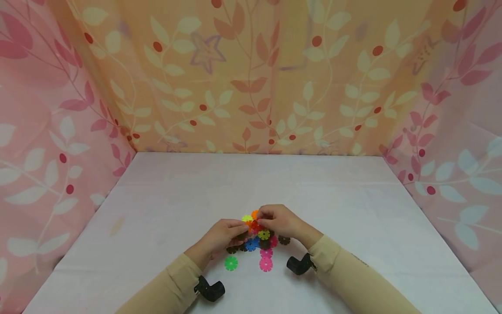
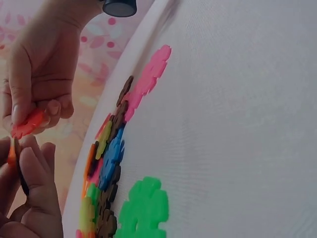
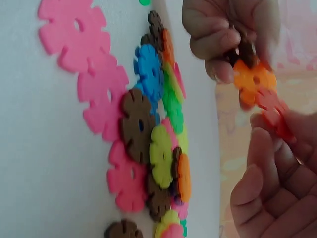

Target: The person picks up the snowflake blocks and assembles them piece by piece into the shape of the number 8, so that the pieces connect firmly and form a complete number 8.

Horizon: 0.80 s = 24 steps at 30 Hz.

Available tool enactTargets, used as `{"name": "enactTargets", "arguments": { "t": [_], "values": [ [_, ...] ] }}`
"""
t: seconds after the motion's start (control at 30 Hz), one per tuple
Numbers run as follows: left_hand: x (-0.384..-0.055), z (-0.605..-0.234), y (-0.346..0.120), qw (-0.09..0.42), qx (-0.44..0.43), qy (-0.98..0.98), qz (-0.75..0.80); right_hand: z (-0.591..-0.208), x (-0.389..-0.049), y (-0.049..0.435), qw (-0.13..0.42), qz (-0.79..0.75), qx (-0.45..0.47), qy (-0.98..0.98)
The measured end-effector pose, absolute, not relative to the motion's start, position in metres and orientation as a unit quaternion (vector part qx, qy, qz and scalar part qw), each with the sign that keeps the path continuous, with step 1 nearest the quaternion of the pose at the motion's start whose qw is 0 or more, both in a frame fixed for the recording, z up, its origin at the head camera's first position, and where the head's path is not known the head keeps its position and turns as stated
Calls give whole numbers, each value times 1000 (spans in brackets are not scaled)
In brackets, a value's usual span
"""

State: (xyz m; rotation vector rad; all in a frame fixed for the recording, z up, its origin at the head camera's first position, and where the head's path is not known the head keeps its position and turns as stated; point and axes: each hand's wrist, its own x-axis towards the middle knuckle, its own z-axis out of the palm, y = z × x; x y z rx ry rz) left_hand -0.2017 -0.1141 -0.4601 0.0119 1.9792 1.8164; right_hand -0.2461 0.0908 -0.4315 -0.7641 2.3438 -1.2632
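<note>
Both hands meet in the air over a pile of notched plastic interlocking discs. My left hand [image 1: 221, 237] pinches a brown disc [image 3: 246, 52] with an orange disc [image 3: 262, 77] at its edge. Between thumb and fingers, my right hand [image 1: 280, 220] grips a red disc [image 2: 28, 124]. In the right wrist view the red disc's edge overlaps the orange one; I cannot tell whether their notches are locked. Below lie blue [image 3: 149, 72], brown [image 3: 136, 126], yellow-green [image 3: 162, 156] and other discs, heaped together and partly covered by the hands in the head view.
A green disc [image 1: 231, 263] lies apart on the white tabletop [image 1: 164, 196], on the near left. Pink discs [image 1: 266, 264] trail from the heap toward the near edge. Black wrist cameras [image 1: 211, 291] stick out from the sleeves. Patterned curtains [image 1: 251, 87] stand around the table.
</note>
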Motion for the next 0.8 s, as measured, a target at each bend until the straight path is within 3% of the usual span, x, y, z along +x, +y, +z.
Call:
{"name": "enactTargets", "arguments": {
  "t": [0.17, 0.4, 0.8],
  "values": [
    [-201, -462, -114, 209, -9, 729, 652, -434, -247, 94, 211, -506, -215, 808],
    [-203, -463, -112, 165, 34, 765, 621, -439, -245, 91, 237, -541, -207, 780],
    [-196, -458, -109, 38, 106, 858, 501, -441, -243, 88, 243, -547, -220, 770]
  ]
}}
